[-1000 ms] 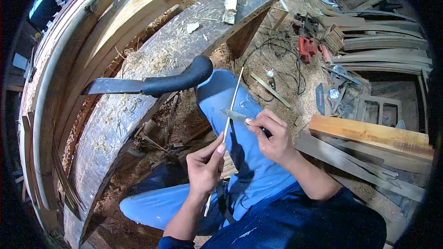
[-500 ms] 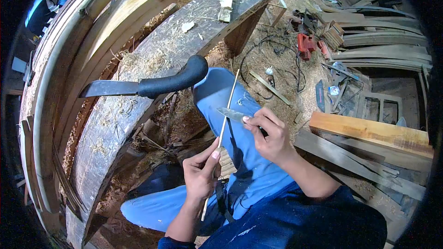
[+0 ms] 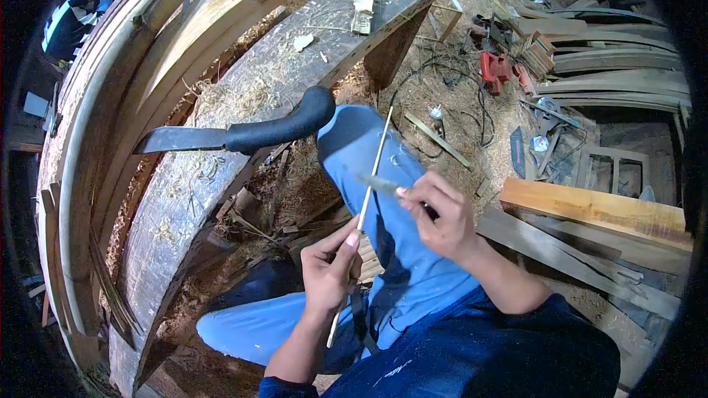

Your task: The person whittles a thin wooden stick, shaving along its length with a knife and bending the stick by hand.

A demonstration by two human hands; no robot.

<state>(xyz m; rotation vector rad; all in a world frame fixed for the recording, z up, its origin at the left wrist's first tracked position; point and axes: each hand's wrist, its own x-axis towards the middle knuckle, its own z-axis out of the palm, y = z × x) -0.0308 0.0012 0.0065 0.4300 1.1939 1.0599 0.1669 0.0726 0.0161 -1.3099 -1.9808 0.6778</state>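
In the head view, the left hand [image 3: 330, 265], just below the middle of the frame, pinches a thin pale strip [image 3: 380, 149] between thumb and forefinger, the other fingers curled in. The strip slants from above the frame's centre, over the blue trouser leg [image 3: 358, 133], down past the wrist toward the lower middle. The right hand [image 3: 440, 214], right of centre, is closed around a small knife [image 3: 381, 184], its fingers bunched near the blade; most of the handle is hidden. The blade points left and crosses the strip above the left thumb, but it is blurred, so whether the edge is touching cannot be told.

The step in hand looks like shaving or smoothing the strip along its upper length. The next stroke would seem to call for a firm left pinch, the blade laid at a shallow angle, and light pressure directed away from the left thumb, since so slender a piece could bend or snap.

At left of centre, a large black-handled knife [image 3: 280, 129] lies apart from both hands on the shaving-strewn curved plank [image 3: 166, 250].
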